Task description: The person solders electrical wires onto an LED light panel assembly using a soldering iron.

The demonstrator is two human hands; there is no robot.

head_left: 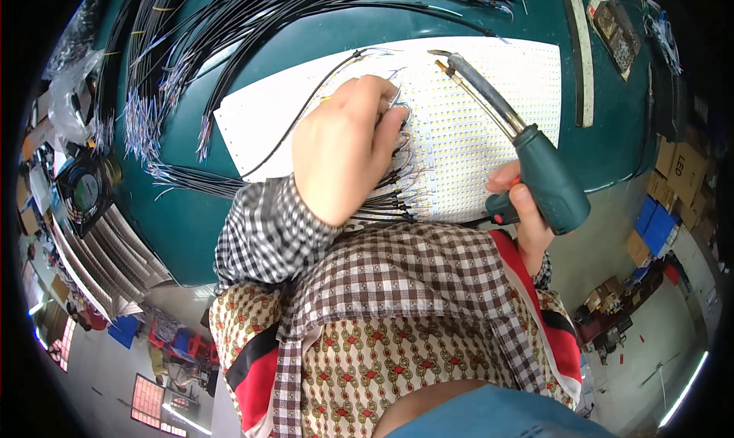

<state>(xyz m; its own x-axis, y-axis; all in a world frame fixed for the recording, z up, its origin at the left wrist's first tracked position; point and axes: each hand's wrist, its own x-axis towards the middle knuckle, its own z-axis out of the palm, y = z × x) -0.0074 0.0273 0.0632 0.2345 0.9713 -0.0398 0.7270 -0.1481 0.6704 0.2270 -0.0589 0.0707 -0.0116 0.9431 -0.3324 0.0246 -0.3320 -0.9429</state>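
Observation:
My right hand [529, 216] grips a green soldering gun [552, 178] by its handle, a finger by the red trigger. The gun's tip and thin brass-coloured feed tube point up and left, over a white LED board [489, 79] covered with rows of small yellowish chips. On the board's left part lies my left hand [344, 147], fingers bent and thumb and fingertips closed around thin wire ends [397, 102]. The fingers partly hide those ends. Black cables [386, 205] with stripped ends line the board's middle, below that hand. Another black cable [306, 105] curves past the left hand.
Thick bundles of black cables [252, 25] lie across the back and left of the green table [176, 231]. A narrow bar [579, 60] and a small metal block [614, 29] rest at the far right. Stacked panels [107, 258] and a fan [82, 189] stand left.

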